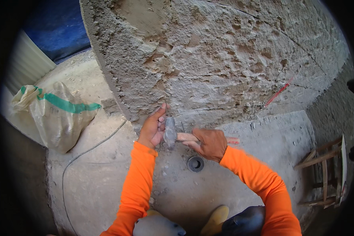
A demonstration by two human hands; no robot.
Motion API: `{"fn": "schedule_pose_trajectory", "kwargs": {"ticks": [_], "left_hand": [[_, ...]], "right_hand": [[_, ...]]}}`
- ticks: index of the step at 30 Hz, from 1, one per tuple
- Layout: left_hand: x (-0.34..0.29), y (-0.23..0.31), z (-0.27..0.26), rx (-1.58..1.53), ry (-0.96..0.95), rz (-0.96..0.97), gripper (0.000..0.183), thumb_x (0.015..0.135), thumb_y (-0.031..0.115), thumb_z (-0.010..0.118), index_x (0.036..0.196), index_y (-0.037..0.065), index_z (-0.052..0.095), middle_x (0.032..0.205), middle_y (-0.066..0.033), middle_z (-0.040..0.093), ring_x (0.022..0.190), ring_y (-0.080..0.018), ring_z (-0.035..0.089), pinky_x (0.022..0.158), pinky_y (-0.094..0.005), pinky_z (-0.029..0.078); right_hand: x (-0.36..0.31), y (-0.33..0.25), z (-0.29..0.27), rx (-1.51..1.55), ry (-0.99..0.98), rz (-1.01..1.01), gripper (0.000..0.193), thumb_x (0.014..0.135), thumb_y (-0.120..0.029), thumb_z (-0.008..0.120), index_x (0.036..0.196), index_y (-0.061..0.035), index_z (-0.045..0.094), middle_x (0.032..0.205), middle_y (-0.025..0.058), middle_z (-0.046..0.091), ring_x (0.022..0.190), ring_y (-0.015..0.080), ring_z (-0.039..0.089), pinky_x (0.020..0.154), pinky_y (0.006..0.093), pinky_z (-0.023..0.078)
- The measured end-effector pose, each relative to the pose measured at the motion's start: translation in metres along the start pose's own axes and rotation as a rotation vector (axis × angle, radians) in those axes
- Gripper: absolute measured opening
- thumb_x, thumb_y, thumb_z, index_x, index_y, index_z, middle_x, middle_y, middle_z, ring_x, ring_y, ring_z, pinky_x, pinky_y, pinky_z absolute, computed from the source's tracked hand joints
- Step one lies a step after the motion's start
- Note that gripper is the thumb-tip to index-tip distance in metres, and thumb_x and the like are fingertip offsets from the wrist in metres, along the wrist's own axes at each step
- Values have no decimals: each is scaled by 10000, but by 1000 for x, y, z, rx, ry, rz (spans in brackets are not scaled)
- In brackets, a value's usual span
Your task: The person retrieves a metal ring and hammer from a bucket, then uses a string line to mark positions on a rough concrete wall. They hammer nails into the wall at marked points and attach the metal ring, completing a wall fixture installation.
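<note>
My right hand (pixel 209 144) is wrapped round the wooden handle of a hammer (pixel 170 133). Its grey, dusty head is right beside the fingers of my left hand (pixel 154 129), close to the foot of the rough wall. Thumb and fingers of the left hand pinch a thin nail (pixel 166 108) near the wall; the hammer head partly hides its lower end. A thin pale line (pixel 212 107) runs from that spot to the right along the wall. The end of the handle, marked red, sticks out past my right hand.
A chipped, rough wall (pixel 224 59) rises ahead, with a red mark on it. At left, a whitish sack with a green band (pixel 65 114) stands near a grey cable (pixel 94 146). A round drain pipe opening (pixel 195 164) is in the floor; a wooden frame (pixel 324 169) stands at right.
</note>
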State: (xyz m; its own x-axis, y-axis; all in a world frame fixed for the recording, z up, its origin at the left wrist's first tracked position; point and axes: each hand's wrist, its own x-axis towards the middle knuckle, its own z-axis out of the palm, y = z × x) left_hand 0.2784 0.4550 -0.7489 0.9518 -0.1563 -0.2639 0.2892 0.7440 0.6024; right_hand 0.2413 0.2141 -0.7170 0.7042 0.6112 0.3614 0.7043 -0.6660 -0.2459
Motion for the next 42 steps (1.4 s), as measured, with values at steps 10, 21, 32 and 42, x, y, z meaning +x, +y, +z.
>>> {"fn": "schedule_pose_trajectory", "kwargs": {"ticks": [10, 21, 32, 42], "left_hand": [[-9, -7, -2, -77, -68, 8, 306, 994, 299, 665, 1154, 42, 617, 621, 96, 355, 527, -14, 306, 470, -189, 226], [-28, -53, -15, 315, 125, -15, 337, 958, 285, 714, 1194, 48, 669, 750, 114, 522, 607, 8, 373, 520, -176, 236], [-32, -36, -7, 1157, 128, 435, 217, 873, 193, 790, 1021, 35, 774, 638, 101, 413, 597, -33, 343, 538, -238, 279], [-30, -28, -7, 323, 6, 312, 270, 961, 215, 664, 1108, -11, 656, 600, 72, 380, 538, -23, 329, 482, -213, 266]], "right_hand": [[17, -17, -12, 711, 10, 376, 445, 1060, -431, 459, 1060, -18, 623, 677, 138, 565, 591, 301, 563, 604, 412, 465], [31, -26, -23, 728, 37, 393, 507, 1085, -421, 402, 1280, 3, 598, 761, 192, 576, 715, 264, 554, 731, 403, 479], [32, -19, -18, 665, 3, 369, 522, 1085, -420, 391, 1382, -25, 559, 835, 245, 625, 731, 322, 605, 771, 423, 497], [25, -17, -12, 649, 69, 373, 526, 1067, -471, 424, 1096, 10, 636, 698, 215, 583, 628, 332, 570, 656, 443, 468]]}}
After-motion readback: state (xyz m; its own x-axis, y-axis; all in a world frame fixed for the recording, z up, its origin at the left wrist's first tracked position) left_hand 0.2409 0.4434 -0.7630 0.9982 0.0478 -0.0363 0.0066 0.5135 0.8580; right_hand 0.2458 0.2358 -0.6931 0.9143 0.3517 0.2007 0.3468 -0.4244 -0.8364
